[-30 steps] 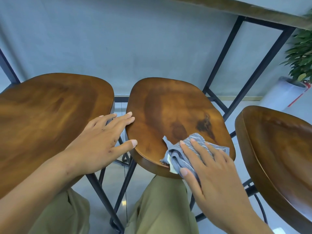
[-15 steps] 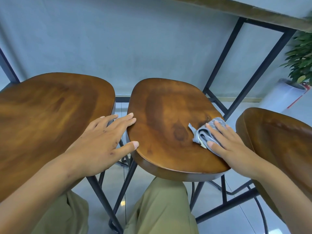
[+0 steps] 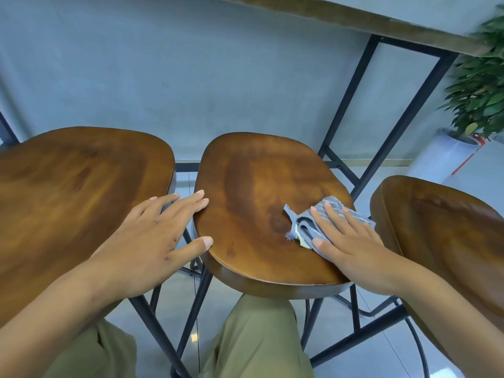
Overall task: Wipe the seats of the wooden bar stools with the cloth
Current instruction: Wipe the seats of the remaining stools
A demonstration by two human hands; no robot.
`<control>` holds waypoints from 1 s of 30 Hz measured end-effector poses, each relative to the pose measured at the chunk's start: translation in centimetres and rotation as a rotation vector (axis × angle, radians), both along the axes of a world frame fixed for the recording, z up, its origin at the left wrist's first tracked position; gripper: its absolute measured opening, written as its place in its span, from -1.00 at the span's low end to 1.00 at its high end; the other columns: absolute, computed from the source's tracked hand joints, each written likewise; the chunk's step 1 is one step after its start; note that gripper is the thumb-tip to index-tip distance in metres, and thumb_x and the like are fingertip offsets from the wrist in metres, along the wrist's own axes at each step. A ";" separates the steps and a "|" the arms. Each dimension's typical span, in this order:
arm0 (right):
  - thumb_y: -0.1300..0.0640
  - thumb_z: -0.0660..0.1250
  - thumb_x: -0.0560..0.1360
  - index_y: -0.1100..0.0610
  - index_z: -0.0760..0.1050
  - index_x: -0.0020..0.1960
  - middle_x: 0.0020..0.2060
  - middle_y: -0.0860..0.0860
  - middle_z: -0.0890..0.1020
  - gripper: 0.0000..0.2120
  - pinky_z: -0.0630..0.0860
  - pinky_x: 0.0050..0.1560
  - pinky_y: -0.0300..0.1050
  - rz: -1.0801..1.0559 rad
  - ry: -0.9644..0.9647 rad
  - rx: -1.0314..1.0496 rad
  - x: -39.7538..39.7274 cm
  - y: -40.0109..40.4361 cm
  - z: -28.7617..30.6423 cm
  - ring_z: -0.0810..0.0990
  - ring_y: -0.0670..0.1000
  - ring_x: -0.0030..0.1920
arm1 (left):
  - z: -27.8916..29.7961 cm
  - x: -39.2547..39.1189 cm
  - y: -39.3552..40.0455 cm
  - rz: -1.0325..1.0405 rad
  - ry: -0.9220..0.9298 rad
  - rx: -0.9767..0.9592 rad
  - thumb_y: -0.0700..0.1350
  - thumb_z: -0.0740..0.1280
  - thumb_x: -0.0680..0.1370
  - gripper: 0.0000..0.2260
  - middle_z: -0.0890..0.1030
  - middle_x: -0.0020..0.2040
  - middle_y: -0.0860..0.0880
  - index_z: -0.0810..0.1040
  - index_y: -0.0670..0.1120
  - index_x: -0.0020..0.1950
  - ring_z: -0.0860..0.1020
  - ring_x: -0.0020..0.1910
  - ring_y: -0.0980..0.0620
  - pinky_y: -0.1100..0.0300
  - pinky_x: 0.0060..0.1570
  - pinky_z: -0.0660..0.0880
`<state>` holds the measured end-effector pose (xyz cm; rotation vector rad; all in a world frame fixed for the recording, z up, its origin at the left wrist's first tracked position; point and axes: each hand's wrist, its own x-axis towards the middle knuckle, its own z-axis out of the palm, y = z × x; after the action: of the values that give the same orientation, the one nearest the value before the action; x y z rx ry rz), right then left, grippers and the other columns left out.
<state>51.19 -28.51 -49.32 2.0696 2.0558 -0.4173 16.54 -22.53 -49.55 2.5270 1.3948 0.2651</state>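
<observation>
Three wooden bar stools stand side by side: a left stool (image 3: 71, 181), a middle stool (image 3: 253, 192) and a right stool (image 3: 447, 230). A crumpled grey striped cloth (image 3: 302, 227) lies on the right part of the middle seat. My right hand (image 3: 349, 241) presses flat on the cloth, fingers spread over it. My left hand (image 3: 152, 241) spans the gap between the left and middle stools, its fingertips and thumb touching the middle seat's left edge, holding nothing.
A high wooden table top (image 3: 354, 17) on a black metal frame (image 3: 351, 99) stands behind the stools against a grey wall. A potted plant (image 3: 480, 91) in a white pot is at the far right. My legs in olive trousers (image 3: 253, 339) are below.
My right hand moved the cloth from the seat's front edge up to its right side, then slightly back toward the front. My left hand stayed on the seat's left edge.
</observation>
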 end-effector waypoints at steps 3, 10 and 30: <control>-0.60 -0.48 0.23 -0.37 -0.47 0.45 0.51 -0.28 -0.43 -0.17 -0.30 0.55 0.14 0.099 0.048 -0.112 1.3 -0.3 1.5 -0.49 -0.11 0.51 | 0.0 0.0 0.0 0.004 -0.001 0.006 0.49 -0.22 0.43 -0.28 -0.10 0.55 0.41 -0.08 0.30 0.57 -0.15 0.54 0.27 0.15 0.54 -0.09; -0.52 -0.24 0.44 -0.52 -0.54 0.29 0.46 -0.35 -0.48 -0.42 -0.29 0.55 0.10 0.061 0.043 -0.085 3.9 4.6 1.0 -0.52 -0.12 0.49 | -0.2 0.0 -0.1 0.020 -0.001 0.013 0.52 -0.25 0.41 -0.28 -0.12 0.54 0.43 -0.13 0.33 0.56 -0.18 0.54 0.28 0.14 0.55 -0.10; -0.28 -0.21 0.63 -0.09 -0.27 0.62 0.62 -0.01 -0.21 -0.37 -0.09 0.53 0.24 -0.122 -0.051 0.102 2.4 14.6 0.1 -0.20 0.16 0.61 | 0.1 0.2 -0.2 0.017 0.024 0.034 0.50 -0.24 0.43 -0.31 -0.18 0.50 0.49 -0.13 0.34 0.55 -0.25 0.50 0.37 0.28 0.49 -0.22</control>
<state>53.57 -13.96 -49.18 2.2479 1.9676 -0.2797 16.74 -22.75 -49.40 2.5546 1.4338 0.2644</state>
